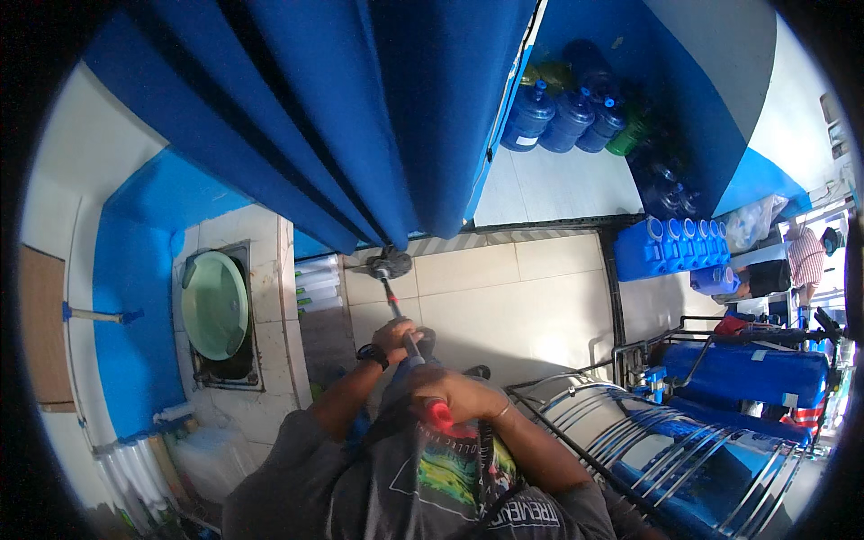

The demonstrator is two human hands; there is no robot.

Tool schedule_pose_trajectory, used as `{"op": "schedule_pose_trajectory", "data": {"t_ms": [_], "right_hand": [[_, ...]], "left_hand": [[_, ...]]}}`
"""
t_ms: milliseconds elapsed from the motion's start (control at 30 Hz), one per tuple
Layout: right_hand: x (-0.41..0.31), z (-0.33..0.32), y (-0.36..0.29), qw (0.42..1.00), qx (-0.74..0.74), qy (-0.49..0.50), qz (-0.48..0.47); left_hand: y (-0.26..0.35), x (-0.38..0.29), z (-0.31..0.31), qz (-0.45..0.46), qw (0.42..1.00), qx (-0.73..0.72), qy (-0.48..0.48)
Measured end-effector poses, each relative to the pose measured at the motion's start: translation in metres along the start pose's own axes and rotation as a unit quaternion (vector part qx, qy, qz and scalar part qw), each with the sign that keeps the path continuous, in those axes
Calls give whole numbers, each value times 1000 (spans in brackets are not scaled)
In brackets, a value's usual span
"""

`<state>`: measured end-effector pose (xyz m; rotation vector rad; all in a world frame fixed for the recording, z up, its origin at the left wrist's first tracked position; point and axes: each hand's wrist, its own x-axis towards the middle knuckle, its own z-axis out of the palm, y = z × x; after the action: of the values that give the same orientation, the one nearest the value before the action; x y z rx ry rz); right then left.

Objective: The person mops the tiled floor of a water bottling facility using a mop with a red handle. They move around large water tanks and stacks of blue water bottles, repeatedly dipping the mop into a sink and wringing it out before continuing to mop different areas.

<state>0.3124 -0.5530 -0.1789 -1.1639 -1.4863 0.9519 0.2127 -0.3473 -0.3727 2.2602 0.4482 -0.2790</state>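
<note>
My left hand [398, 339], with a dark watch on its wrist, grips the middle of a mop's pole [395, 307]. Higher up, near my chest, my right hand [449, 395] is closed around the same pole by its red end grip [439, 413]. The grey mop head [389, 263] rests on the tiled floor [472, 290], just below the hem of a long blue curtain [324, 121]. White rolls [317, 287] with green marks lie to the left of the mop head.
A green basin [216, 306] sits over a sink at left. Blue water jugs [530, 116] stand on a raised floor beyond a dark edge. Several blue containers [638, 250], metal-railed equipment [661, 445] and blue tanks [742, 371] are at right. Another person [805, 256] is at far right.
</note>
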Motion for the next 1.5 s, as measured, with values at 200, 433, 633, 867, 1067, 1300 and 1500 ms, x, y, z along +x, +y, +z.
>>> {"op": "schedule_pose_trajectory", "data": {"t_ms": [200, 433, 633, 867, 1067, 1300, 1500], "right_hand": [[13, -2, 16, 1000, 14, 21, 4], [-31, -32, -27, 985, 49, 144, 79], [-95, -60, -81, 961, -30, 238, 139], [-171, -85, -102, 855, -132, 440, 242], [-208, -129, -48, 645, -238, 700, 195], [-239, -163, -23, 598, -303, 713, 205], [-261, -147, -42, 475, -260, 812, 219]], "left_hand": [[-41, 9, -12, 15, 999, 26, 21], [13, 43, 24, 68, 997, -30, 23], [110, 95, 77, 220, 969, -104, -52], [234, 188, 163, 295, 904, -91, -294], [315, 279, 241, 338, 890, 94, -291], [379, 325, 271, 322, 867, 209, -318], [415, 303, 309, 434, 801, 175, -375]]}}
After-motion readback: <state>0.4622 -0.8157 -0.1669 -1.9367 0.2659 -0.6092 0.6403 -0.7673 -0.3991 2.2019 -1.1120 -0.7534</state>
